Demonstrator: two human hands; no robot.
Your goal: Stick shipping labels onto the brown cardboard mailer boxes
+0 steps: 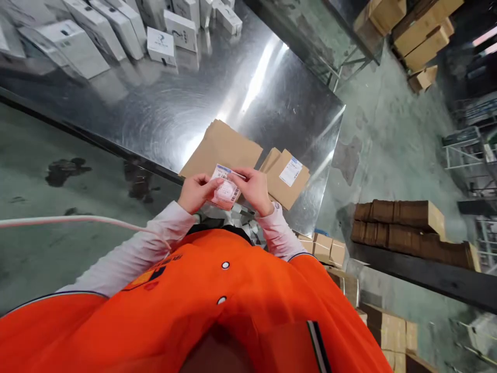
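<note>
Between my two hands is a printed shipping label (225, 192) with barcodes, held just off the near edge of the steel table. My left hand (197, 191) pinches its left side between thumb and fingers. At its upper right, my right hand (254, 187) grips the label the same way. Behind the hands a brown cardboard sheet (229, 147), seemingly flat-folded, lies on the table. Right of it rests a small stack of flat cardboard pieces (286, 191), the top one bearing a white label (291, 171).
White boxes (161, 45) stand in rows at the table's (155, 109) far left. Cardboard bundles (399, 223) sit on the floor to the right, and strapped cartons (322, 248) lie beside me. A pale cord (77, 219) crosses my left arm.
</note>
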